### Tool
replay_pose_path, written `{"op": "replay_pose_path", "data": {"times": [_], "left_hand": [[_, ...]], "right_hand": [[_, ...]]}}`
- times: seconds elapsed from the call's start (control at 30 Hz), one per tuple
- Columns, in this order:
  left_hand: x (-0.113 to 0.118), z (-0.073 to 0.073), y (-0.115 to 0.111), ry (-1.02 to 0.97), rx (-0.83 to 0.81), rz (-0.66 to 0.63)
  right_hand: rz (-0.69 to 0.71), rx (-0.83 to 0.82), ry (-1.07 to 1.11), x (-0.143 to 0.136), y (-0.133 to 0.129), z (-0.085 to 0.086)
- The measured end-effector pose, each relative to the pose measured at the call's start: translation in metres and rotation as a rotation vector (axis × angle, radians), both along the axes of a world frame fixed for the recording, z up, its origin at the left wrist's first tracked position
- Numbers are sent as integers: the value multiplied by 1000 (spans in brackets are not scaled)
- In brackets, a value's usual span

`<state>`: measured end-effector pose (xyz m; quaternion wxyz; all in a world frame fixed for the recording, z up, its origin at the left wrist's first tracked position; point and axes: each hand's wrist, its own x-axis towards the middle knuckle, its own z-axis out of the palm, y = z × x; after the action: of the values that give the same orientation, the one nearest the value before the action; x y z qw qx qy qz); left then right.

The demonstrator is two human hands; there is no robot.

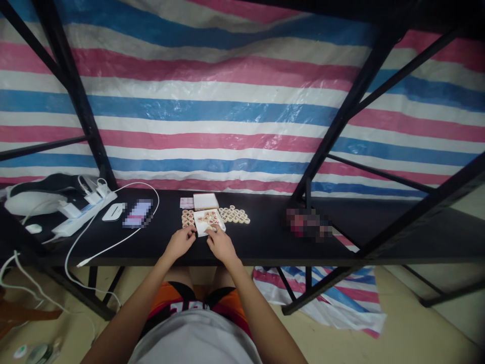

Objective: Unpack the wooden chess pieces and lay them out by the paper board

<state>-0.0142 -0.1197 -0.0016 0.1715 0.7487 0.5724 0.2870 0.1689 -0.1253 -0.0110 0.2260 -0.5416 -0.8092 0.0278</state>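
A person's right hand (pixel 221 244) reaches over the near edge of an open white box (pixel 199 229), fingers bent just below the round pieces (pixel 214 220) inside; whether it grips one cannot be told. The left hand (pixel 182 242), fingers curled, its hold unclear, rests at the box's near left corner, below a cluster of red-marked discs (pixel 187 218). More discs (pixel 235 217) lie right of the box, a white lid (pixel 205 201) behind it, on a black counter (pixel 265 242).

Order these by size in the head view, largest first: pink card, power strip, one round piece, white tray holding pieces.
1. Power strip
2. White tray
3. Pink card
4. Round piece
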Motion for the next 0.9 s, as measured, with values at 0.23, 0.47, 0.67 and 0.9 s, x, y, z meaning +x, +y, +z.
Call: {"op": "replay_pose_path", "data": {"times": [0.23, 0.47, 0.67, 0.9], "left_hand": [[0, 1, -1, -15, -9, 0], [1, -1, -2, -55, 0, -52], [1, -1, -5, 20, 50, -266], [2, -3, -2, 18, 70, -223]], "right_hand": [[11, 31, 52, 2, 0, -2], [3, 33, 80, 2, 2, -6], [51, 40, 144, 5, 4, -9], [106, -18, 297, 7, 2, -6]]}}
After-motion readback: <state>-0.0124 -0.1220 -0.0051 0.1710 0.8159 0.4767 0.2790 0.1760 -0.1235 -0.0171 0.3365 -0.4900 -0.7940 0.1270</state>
